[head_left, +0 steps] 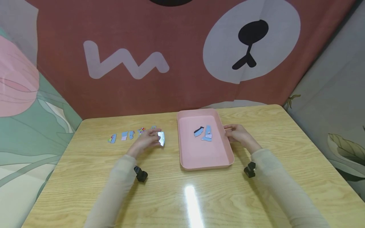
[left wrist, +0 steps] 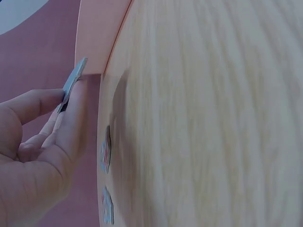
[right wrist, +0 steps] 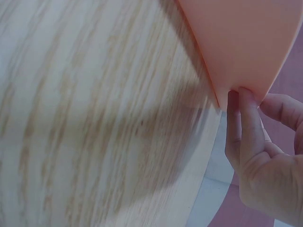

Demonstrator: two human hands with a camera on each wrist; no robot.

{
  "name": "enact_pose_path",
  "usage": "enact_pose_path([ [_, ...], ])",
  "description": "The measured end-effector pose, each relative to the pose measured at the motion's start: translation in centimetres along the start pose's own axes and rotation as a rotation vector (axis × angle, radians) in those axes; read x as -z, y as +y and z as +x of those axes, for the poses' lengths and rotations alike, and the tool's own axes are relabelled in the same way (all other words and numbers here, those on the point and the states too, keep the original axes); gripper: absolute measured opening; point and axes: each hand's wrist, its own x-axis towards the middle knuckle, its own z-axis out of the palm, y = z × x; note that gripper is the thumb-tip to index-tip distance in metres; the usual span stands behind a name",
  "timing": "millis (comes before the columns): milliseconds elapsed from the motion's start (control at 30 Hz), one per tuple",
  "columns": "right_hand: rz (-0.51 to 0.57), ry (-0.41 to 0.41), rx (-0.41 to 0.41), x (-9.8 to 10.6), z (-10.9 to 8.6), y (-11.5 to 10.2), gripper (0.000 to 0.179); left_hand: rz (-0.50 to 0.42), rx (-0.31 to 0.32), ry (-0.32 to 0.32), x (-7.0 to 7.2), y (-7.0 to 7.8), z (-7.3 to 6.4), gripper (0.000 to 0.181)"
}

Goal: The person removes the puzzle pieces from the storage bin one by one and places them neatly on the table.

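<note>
The left hand (head_left: 146, 140) pinches a small pale piece (head_left: 161, 138) above the table (head_left: 159, 196), just left of the pink tray (head_left: 205, 160). The right hand (head_left: 239, 134) touches the tray's right wall with its fingertips (right wrist: 246, 97); whether it grips, I cannot tell. Blue pieces (head_left: 208, 130) lie inside the tray; others (head_left: 113, 138) lie scattered near the left hand.

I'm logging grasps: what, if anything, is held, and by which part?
The left hand pinches a flat piece near its palm-side edge. The right hand touches the pink tray at its right wall; whether it grips is unclear.
</note>
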Motion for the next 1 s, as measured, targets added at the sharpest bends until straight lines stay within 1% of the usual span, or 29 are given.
enact_pose_path([
  [233,0.006,0.0,-0.01,0.0,0.0,0.0,0.052,0.024,0.023,0.018,1.1,-0.4,-0.5,0.05],
  [400,0.004,-0.002,-0.002,0.0,0.0,0.0,0.053,0.01,0.031,0.039,1.8,-0.7,-0.9,0.049],
  [533,0.007,-0.001,0.0,0.0,0.1,0.0,0.052,0.021,0.037,0.051,2.2,-0.9,-1.0,0.048],
  [800,0.009,-0.006,0.015,0.0,0.1,0.2,0.051,0.077,0.055,0.057,2.3,-1.1,-1.2,0.047],
  [1000,0.011,-0.012,0.025,0.1,0.0,0.2,0.051,0.131,0.092,0.08,2.0,-1.3,-1.1,0.048],
])
